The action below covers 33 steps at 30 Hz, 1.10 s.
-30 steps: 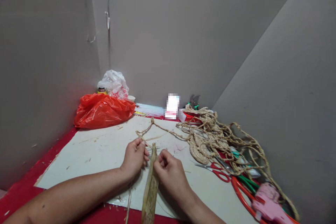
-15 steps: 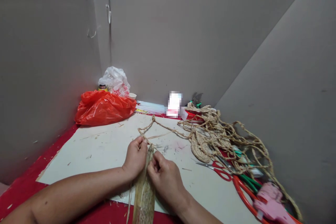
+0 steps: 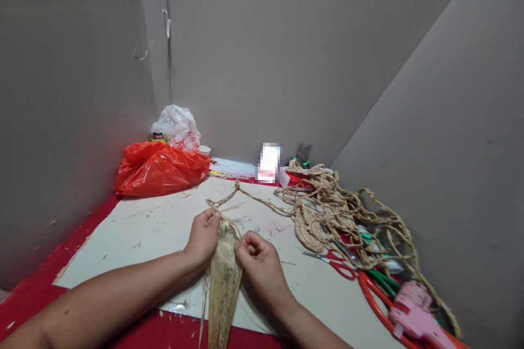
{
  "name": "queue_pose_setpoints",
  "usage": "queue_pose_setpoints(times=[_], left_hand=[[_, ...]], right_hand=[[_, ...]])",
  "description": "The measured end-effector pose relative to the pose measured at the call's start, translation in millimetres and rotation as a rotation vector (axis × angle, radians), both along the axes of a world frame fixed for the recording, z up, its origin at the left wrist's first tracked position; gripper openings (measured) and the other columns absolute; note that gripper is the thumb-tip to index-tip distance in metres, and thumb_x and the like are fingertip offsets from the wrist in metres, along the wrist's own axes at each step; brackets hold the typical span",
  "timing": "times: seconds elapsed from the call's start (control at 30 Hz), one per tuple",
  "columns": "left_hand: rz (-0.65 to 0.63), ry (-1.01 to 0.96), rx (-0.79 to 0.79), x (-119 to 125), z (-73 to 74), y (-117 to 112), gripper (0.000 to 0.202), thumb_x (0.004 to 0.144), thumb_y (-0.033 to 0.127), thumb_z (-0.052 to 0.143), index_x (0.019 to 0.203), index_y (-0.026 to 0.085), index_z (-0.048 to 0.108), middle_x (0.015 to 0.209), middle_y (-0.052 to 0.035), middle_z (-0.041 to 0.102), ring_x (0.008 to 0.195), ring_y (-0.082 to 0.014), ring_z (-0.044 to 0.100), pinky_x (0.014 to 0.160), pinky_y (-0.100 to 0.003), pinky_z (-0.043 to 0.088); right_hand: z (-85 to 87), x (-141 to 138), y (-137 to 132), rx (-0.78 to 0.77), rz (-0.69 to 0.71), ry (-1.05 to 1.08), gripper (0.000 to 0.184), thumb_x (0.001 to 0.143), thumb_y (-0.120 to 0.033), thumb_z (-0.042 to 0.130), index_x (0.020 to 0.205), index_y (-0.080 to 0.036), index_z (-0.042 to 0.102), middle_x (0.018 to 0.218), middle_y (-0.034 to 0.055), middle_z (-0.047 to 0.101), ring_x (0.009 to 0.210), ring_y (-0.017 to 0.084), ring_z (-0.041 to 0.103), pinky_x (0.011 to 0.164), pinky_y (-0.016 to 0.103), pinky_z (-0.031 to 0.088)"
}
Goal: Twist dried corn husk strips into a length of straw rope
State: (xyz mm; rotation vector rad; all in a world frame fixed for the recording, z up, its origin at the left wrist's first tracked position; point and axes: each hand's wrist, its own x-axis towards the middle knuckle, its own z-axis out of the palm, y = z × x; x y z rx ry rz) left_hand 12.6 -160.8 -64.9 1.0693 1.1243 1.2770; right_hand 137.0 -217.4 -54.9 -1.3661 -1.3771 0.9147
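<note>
A dry, pale husk leaf (image 3: 223, 283) hangs between my hands, its wide face toward me and its tip at the end of a braided straw rope (image 3: 262, 204). My left hand (image 3: 202, 240) pinches the leaf's upper left edge where it meets the rope. Fingers of my right hand (image 3: 257, 264) are curled on the leaf's right edge. From there the rope runs right into a tangled pile with a coiled woven piece (image 3: 315, 226).
A white board (image 3: 143, 234) covers the red table (image 3: 36, 294). A red plastic bag (image 3: 159, 172) and a white bag (image 3: 178, 128) lie at the back left. Red scissors (image 3: 338, 264), green-handled tools and a pink glue gun (image 3: 413, 313) lie on the right. Grey partitions enclose the table.
The leaf, seen edge-on a second ago, has been spread so its broad face shows. Both hands shifted slightly left and toward me while keeping their grip.
</note>
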Motion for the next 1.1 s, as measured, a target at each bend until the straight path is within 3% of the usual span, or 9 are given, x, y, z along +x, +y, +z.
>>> queue_pose_setpoints(times=[0.23, 0.33, 0.4, 0.67, 0.8, 0.93, 1.1], left_hand=[[-0.065, -0.053, -0.051, 2.2, 1.6, -0.9, 0.033, 0.073, 0.048, 0.058, 0.068, 0.016, 0.05, 0.058, 0.0029, 0.052, 0.051, -0.0092, 0.043, 0.053, -0.022, 0.034], [-0.092, -0.007, -0.011, 4.4, 1.7, -1.7, 0.033, 0.073, 0.047, 0.057, 0.068, 0.016, 0.05, 0.059, 0.0021, 0.052, 0.053, -0.0096, 0.044, 0.055, -0.022, 0.035], [-0.102, 0.011, -0.001, 5.6, 1.4, -2.5, 0.033, 0.073, 0.048, 0.058, 0.066, 0.016, 0.049, 0.057, 0.0025, 0.05, 0.053, -0.0095, 0.043, 0.055, -0.022, 0.035], [-0.033, 0.02, -0.037, 6.1, 0.3, 1.7, 0.028, 0.079, 0.043, 0.048, 0.067, 0.018, 0.045, 0.054, 0.0039, 0.046, 0.047, -0.0089, 0.039, 0.05, -0.022, 0.033], [-0.018, 0.096, 0.074, 9.3, -3.2, 0.8, 0.026, 0.08, 0.041, 0.048, 0.069, 0.017, 0.046, 0.058, 0.0037, 0.046, 0.054, -0.0092, 0.042, 0.054, -0.021, 0.036], [-0.064, 0.132, 0.1, 13.2, -3.5, -4.1, 0.026, 0.082, 0.042, 0.046, 0.07, 0.018, 0.044, 0.051, 0.0063, 0.04, 0.047, -0.0082, 0.037, 0.048, -0.02, 0.032], [-0.111, 0.1, 0.072, 13.9, 0.1, -8.8, 0.027, 0.081, 0.043, 0.048, 0.07, 0.019, 0.043, 0.048, 0.008, 0.035, 0.043, -0.0075, 0.033, 0.043, -0.019, 0.027]], right_hand=[[2.9, 5.1, 9.4, -0.117, 0.124, 0.161, 0.013, 0.069, -0.027, 0.058, 0.072, -0.017, 0.049, 0.054, -0.0071, 0.04, 0.049, 0.008, 0.035, 0.047, 0.019, 0.028], [3.2, 5.4, 14.2, -0.092, 0.1, 0.19, 0.018, 0.07, -0.029, 0.061, 0.08, -0.015, 0.057, 0.061, -0.0028, 0.051, 0.055, 0.011, 0.045, 0.053, 0.021, 0.036], [1.8, 6.1, 16.9, -0.048, 0.077, 0.174, 0.019, 0.072, -0.032, 0.061, 0.076, -0.014, 0.06, 0.066, 0.0012, 0.057, 0.059, 0.013, 0.049, 0.057, 0.023, 0.039], [-0.9, 5.3, 12.8, 0.133, 0.065, -0.205, 0.019, 0.079, -0.027, 0.052, 0.064, -0.016, 0.054, 0.055, -0.0021, 0.05, 0.051, 0.01, 0.043, 0.049, 0.02, 0.034], [0.5, 0.8, 7.2, 0.277, 0.075, -0.406, 0.018, 0.08, -0.022, 0.051, 0.063, -0.017, 0.053, 0.055, -0.0015, 0.052, 0.05, 0.01, 0.045, 0.051, 0.021, 0.034], [0.6, -3.7, 1.4, 0.341, 0.093, -0.469, 0.017, 0.08, -0.021, 0.051, 0.063, -0.018, 0.051, 0.055, -0.0013, 0.053, 0.049, 0.01, 0.046, 0.052, 0.02, 0.034], [-0.9, -7.0, -3.8, 0.31, 0.068, -0.5, 0.017, 0.079, -0.02, 0.051, 0.063, -0.018, 0.048, 0.056, -0.002, 0.051, 0.049, 0.01, 0.044, 0.051, 0.02, 0.032]])
